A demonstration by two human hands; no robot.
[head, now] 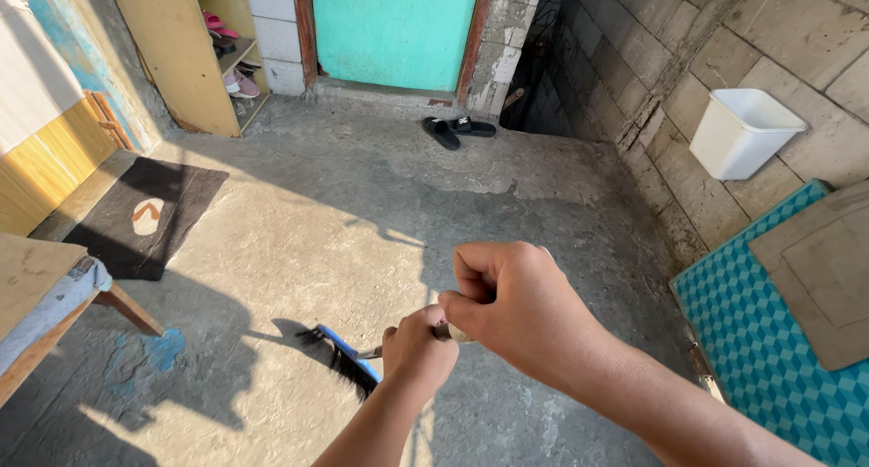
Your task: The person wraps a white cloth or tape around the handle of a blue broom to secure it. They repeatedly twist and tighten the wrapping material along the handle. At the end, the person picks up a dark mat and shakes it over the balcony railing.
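My two fists hide nearly all of the broom handle (441, 333); I see only a short stub between the right hand (511, 309) and the left hand (418, 349). Both forearms run off the bottom edge. Below and left of the grip, the left hand covers where the handle meets the blue broom head (348, 358). Far left of the grip, the wooden table (32, 290) is cut off by the edge.
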